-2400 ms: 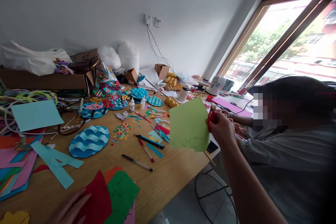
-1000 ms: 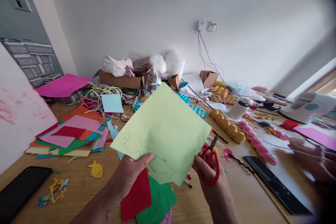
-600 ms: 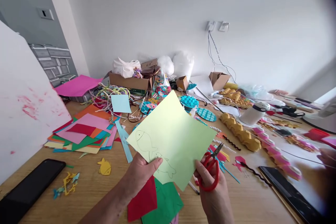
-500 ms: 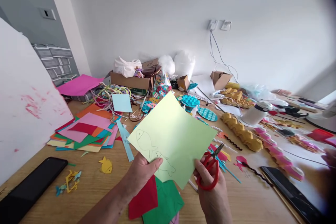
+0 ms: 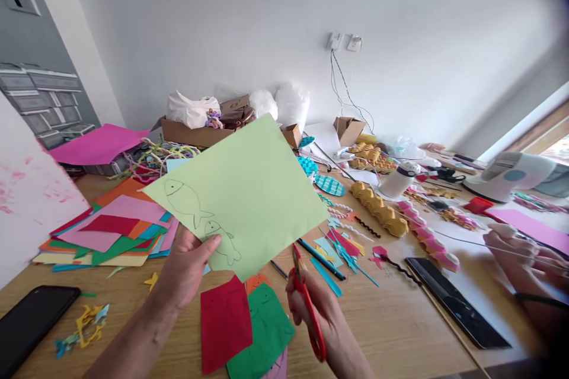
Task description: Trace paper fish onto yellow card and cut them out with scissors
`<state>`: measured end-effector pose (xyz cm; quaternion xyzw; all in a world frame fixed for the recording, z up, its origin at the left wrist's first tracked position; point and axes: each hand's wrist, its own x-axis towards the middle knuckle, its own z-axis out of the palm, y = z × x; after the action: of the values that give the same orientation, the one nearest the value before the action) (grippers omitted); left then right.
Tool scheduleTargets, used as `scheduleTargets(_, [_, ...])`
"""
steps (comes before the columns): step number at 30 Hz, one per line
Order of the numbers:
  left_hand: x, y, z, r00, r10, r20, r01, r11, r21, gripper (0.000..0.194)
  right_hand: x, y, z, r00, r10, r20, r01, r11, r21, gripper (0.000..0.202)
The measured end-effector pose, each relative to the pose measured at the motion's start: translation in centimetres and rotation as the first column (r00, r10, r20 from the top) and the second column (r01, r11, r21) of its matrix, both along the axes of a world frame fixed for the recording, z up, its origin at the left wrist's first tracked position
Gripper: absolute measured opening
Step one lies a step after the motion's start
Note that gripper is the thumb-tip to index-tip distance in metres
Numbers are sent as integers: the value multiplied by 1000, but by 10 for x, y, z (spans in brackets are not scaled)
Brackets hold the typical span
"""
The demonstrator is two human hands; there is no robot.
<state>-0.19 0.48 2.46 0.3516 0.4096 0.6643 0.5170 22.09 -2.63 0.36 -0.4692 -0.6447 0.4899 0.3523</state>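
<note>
My left hand (image 5: pixel 189 263) pinches the lower left of a light green sheet of paper (image 5: pixel 253 189), thumb on the front. Two fish outlines are drawn near that corner. My right hand (image 5: pixel 317 308) is closed on red-handled scissors (image 5: pixel 307 314), their tips pointing up just below the sheet's lower right edge. The scissors are apart from the paper. Under the sheet, a red paper piece (image 5: pixel 226 325) partly covers a green paper piece (image 5: pixel 267 328) with faint drawn lines. The bottom of an orange piece (image 5: pixel 258 280) shows behind them.
Stacked coloured paper (image 5: pixel 111 231) lies left, near paper scraps (image 5: pixel 84 325) and a black phone (image 5: pixel 35 323). Blue pens (image 5: pixel 322 259) and paper strips lie right. Farther right are a tablet (image 5: pixel 457 302), a yellow egg-carton strip (image 5: pixel 380 210), a white bottle (image 5: pixel 400 180) and another person's hands (image 5: pixel 520 249).
My right hand has let go of the paper and moved down and left with the scissors. The sheet has shifted left and up in my left hand. The camera view has turned right.
</note>
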Motion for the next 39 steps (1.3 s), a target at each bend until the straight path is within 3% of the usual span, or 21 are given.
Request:
scheduleTargets(5, [-7,1,9,996,84,-15,-83,996,8,47,-5,-11,-4,932,189,310,-194,981,-15,37])
scheduleTargets(11, [-7,-1,11,999,48,-24,-47,998,41,56,-22,-9,6,869,156,469,-183,983,11,35])
scheduleTargets(22, [-14,-6,11,998,70,5,-70,997,-19,58,-34,-1,22,871,176,459,-207,978,19,26])
scheduleTargets(28, [-12,-7,10,997,67,33,-65,997,-52,40,-37,3,26,868,161,470,-198,980,31,25])
scheduleTargets(31, [-12,-9,9,994,105,34,-102,991,-81,25,-38,4,26,871,163,463,-199,980,29,26])
scheduleTargets(39, [-14,-12,10,995,94,43,-90,992,-82,23,-39,3,17,902,176,394,-230,969,94,32])
